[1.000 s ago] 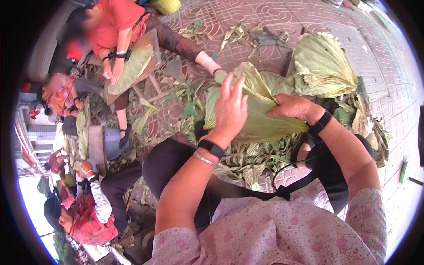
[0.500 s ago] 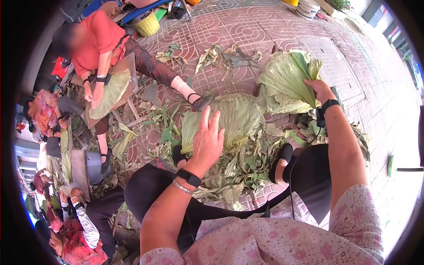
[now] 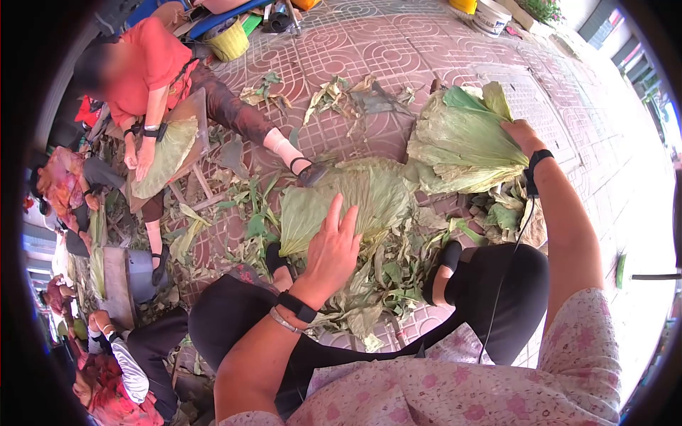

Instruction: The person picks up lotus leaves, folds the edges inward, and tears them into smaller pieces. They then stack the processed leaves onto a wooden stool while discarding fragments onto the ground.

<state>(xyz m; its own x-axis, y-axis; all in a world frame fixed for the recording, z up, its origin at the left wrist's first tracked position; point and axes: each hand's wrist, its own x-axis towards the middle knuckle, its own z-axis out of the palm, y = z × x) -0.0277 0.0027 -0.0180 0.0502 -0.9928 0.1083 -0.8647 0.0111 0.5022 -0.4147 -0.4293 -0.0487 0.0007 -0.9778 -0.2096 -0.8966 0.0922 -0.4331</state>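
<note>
My right hand [image 3: 525, 136] is closed on the right edge of a large fan-shaped dried leaf [image 3: 462, 138], yellow-green with radiating veins, a greener piece lying along its top. In the middle, my left hand [image 3: 331, 248] has its fingers stretched out and holds nothing. It overlaps the front of another broad flattened leaf [image 3: 355, 188] spread out before me. The left edge of the leaf in my right hand overlaps this one. Below my left hand's fingers, crumpled leaf scraps [image 3: 387, 277] lie heaped between my feet.
A person in red [image 3: 153, 64] sits at the upper left, hands on a leaf [image 3: 167, 160] over a board. Others sit farther left near a grey bin [image 3: 145, 273]. A yellow basket [image 3: 229, 44] and a white bucket [image 3: 491, 18] stand behind on the patterned paving [image 3: 398, 39].
My right hand has moved slightly right with the leaf, which shows more of its face. My left hand has dropped a little, fingers still extended. The view has shifted slightly.
</note>
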